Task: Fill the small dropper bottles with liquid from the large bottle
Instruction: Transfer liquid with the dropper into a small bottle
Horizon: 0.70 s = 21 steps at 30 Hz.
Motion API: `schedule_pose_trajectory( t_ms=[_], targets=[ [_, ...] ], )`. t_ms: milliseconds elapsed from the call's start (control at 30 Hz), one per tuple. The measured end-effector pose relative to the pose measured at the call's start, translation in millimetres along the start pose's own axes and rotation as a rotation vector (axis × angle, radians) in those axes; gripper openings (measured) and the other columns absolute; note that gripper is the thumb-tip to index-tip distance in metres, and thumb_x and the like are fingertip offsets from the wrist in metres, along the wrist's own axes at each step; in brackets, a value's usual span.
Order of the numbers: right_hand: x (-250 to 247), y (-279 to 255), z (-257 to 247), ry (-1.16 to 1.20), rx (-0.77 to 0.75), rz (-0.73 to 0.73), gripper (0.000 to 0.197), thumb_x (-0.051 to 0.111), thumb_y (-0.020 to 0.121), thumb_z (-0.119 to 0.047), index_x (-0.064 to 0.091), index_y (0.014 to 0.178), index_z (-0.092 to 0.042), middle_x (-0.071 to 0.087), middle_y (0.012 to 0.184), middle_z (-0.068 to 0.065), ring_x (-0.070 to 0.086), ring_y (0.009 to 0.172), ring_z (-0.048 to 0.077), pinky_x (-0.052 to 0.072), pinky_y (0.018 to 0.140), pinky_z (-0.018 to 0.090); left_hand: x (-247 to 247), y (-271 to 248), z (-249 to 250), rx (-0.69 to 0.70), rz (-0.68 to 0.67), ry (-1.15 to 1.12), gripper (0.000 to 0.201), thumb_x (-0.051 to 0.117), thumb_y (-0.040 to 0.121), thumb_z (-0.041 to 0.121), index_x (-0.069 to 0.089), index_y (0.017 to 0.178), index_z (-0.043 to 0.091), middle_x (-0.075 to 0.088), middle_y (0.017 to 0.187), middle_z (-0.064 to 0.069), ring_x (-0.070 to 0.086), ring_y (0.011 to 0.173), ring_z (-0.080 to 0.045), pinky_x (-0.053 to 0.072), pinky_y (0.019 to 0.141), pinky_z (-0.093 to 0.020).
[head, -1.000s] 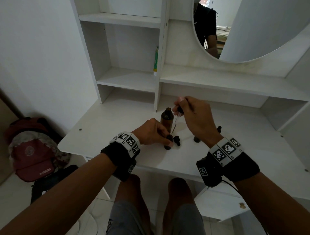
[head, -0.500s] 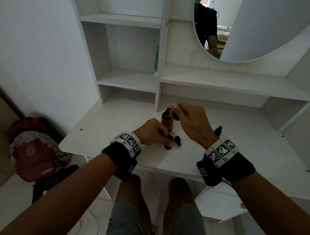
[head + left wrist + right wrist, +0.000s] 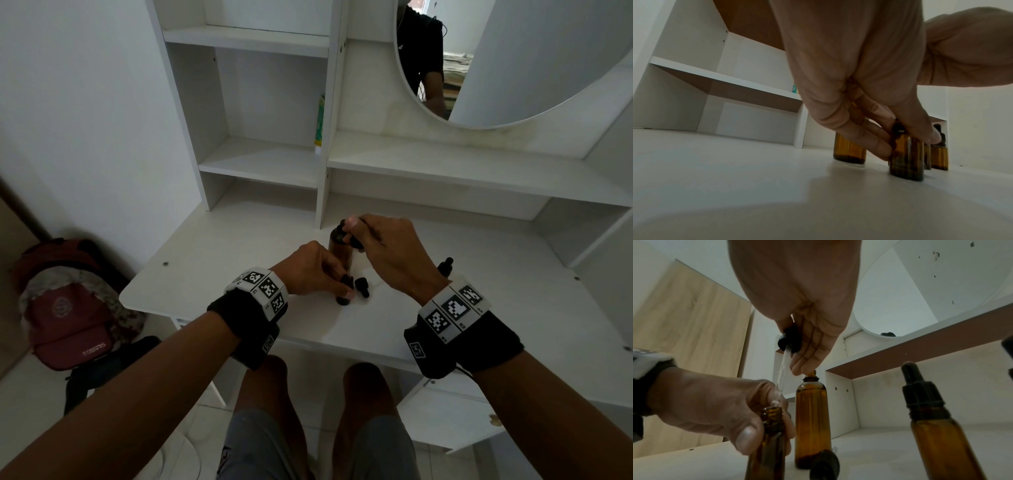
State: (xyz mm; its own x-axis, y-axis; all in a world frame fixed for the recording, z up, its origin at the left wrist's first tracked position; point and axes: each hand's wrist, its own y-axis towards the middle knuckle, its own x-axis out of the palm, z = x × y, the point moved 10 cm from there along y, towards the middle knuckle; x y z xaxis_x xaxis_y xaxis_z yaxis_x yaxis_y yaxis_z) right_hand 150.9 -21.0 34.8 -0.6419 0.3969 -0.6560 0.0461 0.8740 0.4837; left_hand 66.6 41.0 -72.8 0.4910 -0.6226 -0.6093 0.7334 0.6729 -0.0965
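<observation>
The task is in the middle of a transfer. The left hand [image 3: 715, 404] grips an open small dropper bottle [image 3: 768, 443] that stands on the counter [image 3: 212, 274] near its front edge, with the thumb and fingers curled round the neck. The right hand [image 3: 801, 308] pinches the black bulb of a glass pipette [image 3: 782, 369], and the tip of the pipette is just above the open mouth of this bottle, so I judge that liquid is being dropped in now. The large amber bottle [image 3: 812, 423] stands open just behind it, towards the back edge. How full the small bottle is, I cannot tell. A loose black cap [image 3: 826, 465] lies beside it. Another small dropper bottle [image 3: 941, 434] stands capped to the right; if it is already filled or not, the glass does not show.
</observation>
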Motion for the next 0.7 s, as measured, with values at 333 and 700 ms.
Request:
schedule_pose_trajectory(
  t_ms=[333, 700],
  targets=[
    [1.6, -1.3, -1.4, -0.036, -0.017, -0.015, 0.038, 0.043, 0.103, -0.027, 0.072, 0.092, -0.004, 0.073, 0.078, 0.005, 0.069, 0.065, 0.018, 0.057, 0.068, 0.036, 0.8, 0.2, 0.2, 0.009, -0.006, -0.011, 0.019, 0.087, 0.071, 0.023, 0.079, 0.086, 0.015, 0.076, 0.082, -0.002, 0.070, 0.077, -0.012, 0.056, 0.082, -0.027],
    [-2.7, -0.7, -0.8, -0.038, -0.011, 0.007, 0.038, 0.044, 0.102, -0.030, 0.072, 0.093, -0.005, 0.073, 0.078, 0.007, 0.065, 0.060, 0.010, 0.057, 0.066, 0.025, 0.6, -0.6, 1.2, 0.004, -0.003, -0.007, 0.017, 0.088, 0.070, 0.025, 0.079, 0.084, 0.018, 0.076, 0.080, 0.001, 0.068, 0.076, -0.009, 0.056, 0.086, -0.032]
  ],
)
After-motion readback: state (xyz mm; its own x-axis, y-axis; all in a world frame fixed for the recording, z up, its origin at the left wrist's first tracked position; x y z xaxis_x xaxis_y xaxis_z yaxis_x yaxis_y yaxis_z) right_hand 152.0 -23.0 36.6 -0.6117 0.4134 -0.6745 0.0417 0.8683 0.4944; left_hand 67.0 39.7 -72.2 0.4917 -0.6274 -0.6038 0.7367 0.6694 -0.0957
